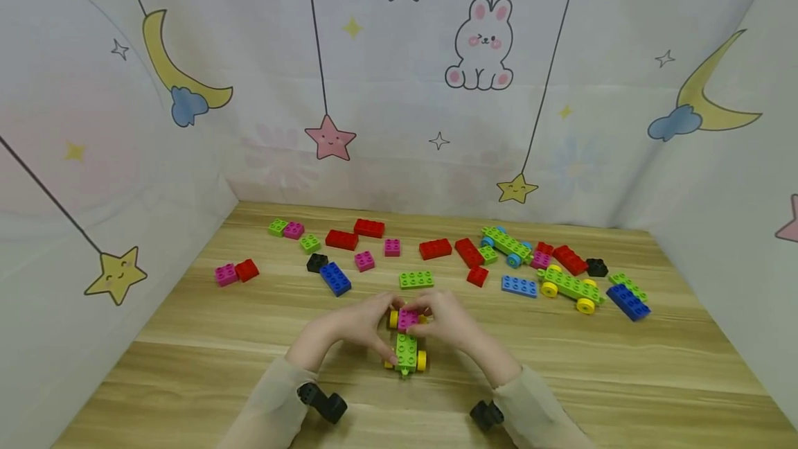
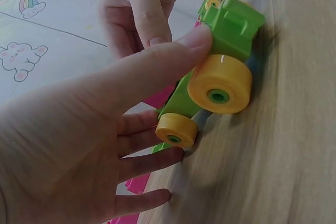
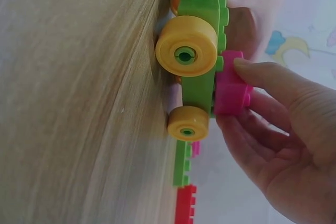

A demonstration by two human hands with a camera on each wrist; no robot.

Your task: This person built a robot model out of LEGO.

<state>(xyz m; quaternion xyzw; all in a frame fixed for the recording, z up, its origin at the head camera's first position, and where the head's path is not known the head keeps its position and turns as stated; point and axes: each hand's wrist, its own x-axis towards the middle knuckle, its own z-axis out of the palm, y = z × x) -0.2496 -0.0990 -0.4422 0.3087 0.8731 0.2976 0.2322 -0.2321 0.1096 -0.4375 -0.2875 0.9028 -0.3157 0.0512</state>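
Directly in front of the person, on the wooden bench (image 1: 187,366), a green car (image 1: 406,353) stands on its yellow wheels (image 1: 422,360), its length pointing away from the body. I suppose it is placed so because both hands can then come to it equally, one from each side.

The right hand (image 1: 447,321) pinches a pink brick (image 1: 408,320) between thumb and fingers, over the studs at the far end of the car. It takes the brick by its opposite sides, which seems sensible, since the underside is then free to meet the studs. Whether it is completely pressed down, I cannot tell.

The left hand (image 1: 361,323) is spread along the left side, the thumb laid against the near end and the fingers stretched towards the far wheel, probably to prevent the car from rolling. The fingertips of the two hands come near each other; whether they touch is not clear to me.

Beyond the hands lie a flat green brick (image 1: 415,280), a light blue brick (image 1: 519,286) and several red bricks (image 1: 370,228), well apart from the car, which leaves the hands some room.
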